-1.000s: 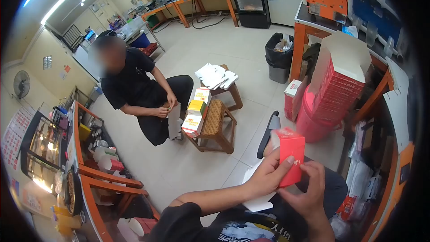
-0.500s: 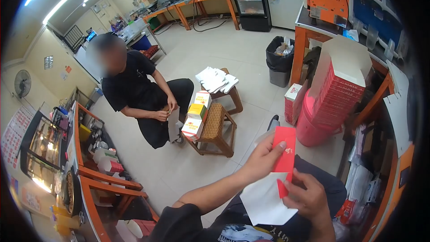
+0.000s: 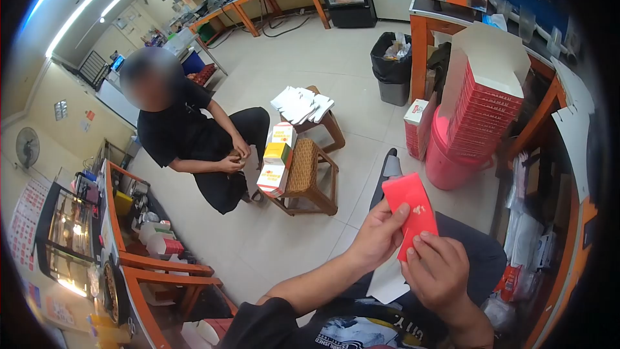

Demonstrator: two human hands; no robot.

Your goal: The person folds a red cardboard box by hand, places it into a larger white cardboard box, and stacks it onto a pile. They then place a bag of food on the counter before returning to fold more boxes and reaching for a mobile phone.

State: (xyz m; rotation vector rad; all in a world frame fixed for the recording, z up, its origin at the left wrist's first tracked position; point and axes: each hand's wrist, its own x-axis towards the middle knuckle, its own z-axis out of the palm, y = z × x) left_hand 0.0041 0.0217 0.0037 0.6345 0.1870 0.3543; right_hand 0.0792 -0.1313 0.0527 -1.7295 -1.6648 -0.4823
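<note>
A red cardboard food box (image 3: 412, 201), partly folded and with a small white print on its face, is held up above my lap. My left hand (image 3: 380, 231) grips its left edge, thumb lying on the red face. At the lower right edge, my right hand (image 3: 440, 270) pinches the card with thumb and fingers. Below and between the hands hangs a white panel (image 3: 389, 281), which looks like the inner side of the same card; my right hand hides part of it.
A tall stack of red-and-white boxes (image 3: 485, 100) stands on a pink bucket (image 3: 455, 171) at right. Ahead, small printed boxes (image 3: 276, 155) sit on a wicker stool (image 3: 307, 171), and white folded cards (image 3: 302, 103) on another. A person (image 3: 187, 129) sits at left. A bin (image 3: 392, 71) stands behind.
The red part has turned and tilted left, and the white panel has swung down behind my hands. My right hand has moved up onto the red face. The view has shifted slightly.
</note>
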